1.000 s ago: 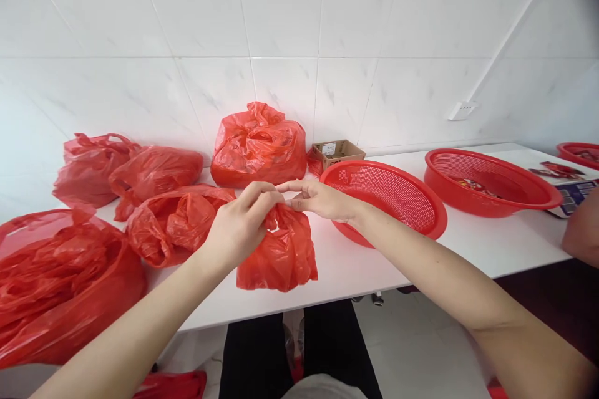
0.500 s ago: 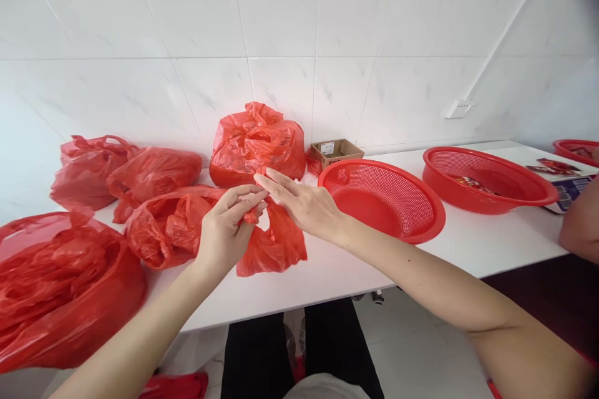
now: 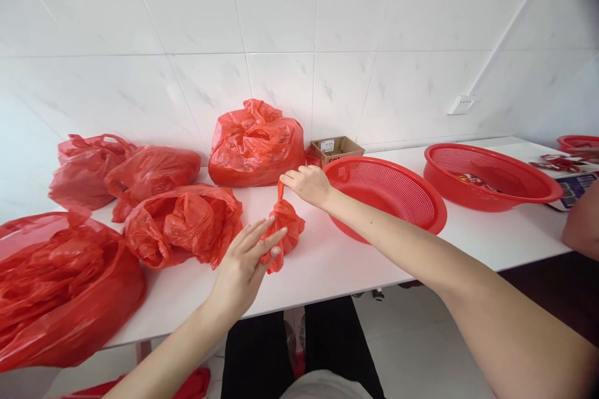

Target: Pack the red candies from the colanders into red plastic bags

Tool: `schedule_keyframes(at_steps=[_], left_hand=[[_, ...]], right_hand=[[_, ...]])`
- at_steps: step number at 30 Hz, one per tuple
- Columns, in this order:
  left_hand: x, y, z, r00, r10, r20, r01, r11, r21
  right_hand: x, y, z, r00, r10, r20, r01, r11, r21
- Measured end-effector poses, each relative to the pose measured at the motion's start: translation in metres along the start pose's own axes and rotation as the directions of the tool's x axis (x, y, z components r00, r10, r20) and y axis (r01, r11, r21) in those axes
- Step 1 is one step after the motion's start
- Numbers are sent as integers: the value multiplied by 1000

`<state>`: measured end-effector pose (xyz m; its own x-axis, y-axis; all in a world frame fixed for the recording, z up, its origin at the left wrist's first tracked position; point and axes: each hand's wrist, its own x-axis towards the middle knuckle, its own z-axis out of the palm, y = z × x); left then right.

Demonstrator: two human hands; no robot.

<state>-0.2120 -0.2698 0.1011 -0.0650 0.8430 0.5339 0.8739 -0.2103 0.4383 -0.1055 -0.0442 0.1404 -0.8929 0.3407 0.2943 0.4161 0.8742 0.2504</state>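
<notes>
A small red plastic bag (image 3: 289, 227) hangs bunched over the white table (image 3: 322, 271), its twisted top pinched in the fingers of my right hand (image 3: 309, 186). My left hand (image 3: 246, 262) is at the bag's lower left side, fingers stretched out and apart, partly covering it. Whether those fingers touch the plastic I cannot tell. Just right of my right hand stands a red perforated basket (image 3: 388, 193). Left of the small bag lies an open red plastic bag (image 3: 187, 224) stuffed with crumpled red plastic.
Large red bags (image 3: 257, 143) stand along the tiled wall, with another full bag (image 3: 60, 293) at the near left. A small cardboard box (image 3: 337, 148) is at the back. Further right are a second red basket (image 3: 491, 181) with packets inside and another person's arm (image 3: 583, 221).
My hands have moved apart. My right hand now holds the bag by its gathered top, while my left has come down with its fingers spread. The bag has gone from loose to bunched.
</notes>
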Motion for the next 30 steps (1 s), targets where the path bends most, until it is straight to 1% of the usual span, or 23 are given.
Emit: schedule_keyframes(at_steps=[3,6,8,9,10,11,12,13,14,15,16,17,18,19,21,23,24,25,27,28,29,30], left_hand=[[-11,7,1,995,93,37,-94,995,22],[-19,23,-4,987,161,26,-161,987,-10],[-19,33,-10,982,184,41,-181,981,-73],[-17,35,-13,985,161,59,-153,980,-125],[-14,37,-16,992,96,76,-80,978,-192],[-9,36,-19,996,-7,91,32,961,-275],[-3,33,-22,986,-137,97,163,912,-377],[5,29,-24,956,-274,100,287,819,-497],[14,23,-25,910,-401,108,378,691,-616],[23,16,-26,856,-502,122,427,554,-714],[31,9,-26,809,-569,148,452,441,-775],[38,3,-26,773,-608,183,477,365,-800],[44,-2,-25,746,-629,217,508,327,-797],[48,-6,-25,735,-626,261,548,321,-773],[51,-9,-24,746,-548,380,614,343,-711],[51,-7,-24,754,-429,497,652,399,-645],[51,-6,-24,750,-391,534,662,447,-602],[51,-5,-24,744,-380,549,666,492,-561],[52,-4,-21,742,-421,521,667,539,-515],[53,-4,-20,745,-443,499,666,538,-517],[54,-5,-19,752,-458,475,660,527,-536],[54,-7,-18,760,-466,453,649,515,-560]], right_hand=[[8,5,11,996,1,91,-4,999,35],[19,5,19,991,24,128,-34,996,80],[25,0,20,990,19,142,-38,990,137],[27,-4,19,990,14,144,-39,984,174],[28,-7,16,990,10,143,-41,976,215],[28,-9,12,990,6,142,-43,965,259],[27,-12,6,990,-3,141,-39,955,295],[24,-13,-1,991,-15,135,-33,936,350],[21,-15,-8,992,-28,121,-27,901,432],[16,-16,-16,995,-41,95,-16,843,537],[11,-18,-24,997,-49,58,0,763,646],[7,-19,-32,999,-50,18,20,672,740],[2,-22,-39,999,-45,-22,44,592,805],[-1,-25,-45,998,-37,-53,65,545,836],[-6,-32,-54,995,-22,-92,89,549,831],[-7,-39,-58,994,4,-110,91,537,839],[-7,-43,-58,994,9,-108,89,502,861],[-7,-46,-58,995,3,-102,90,446,891],[-8,-52,-56,995,-19,-95,96,313,945],[-9,-55,-54,995,-20,-94,96,260,961],[-10,-57,-51,995,-13,-94,94,227,969],[-12,-58,-47,996,-2,-94,93,214,973]])
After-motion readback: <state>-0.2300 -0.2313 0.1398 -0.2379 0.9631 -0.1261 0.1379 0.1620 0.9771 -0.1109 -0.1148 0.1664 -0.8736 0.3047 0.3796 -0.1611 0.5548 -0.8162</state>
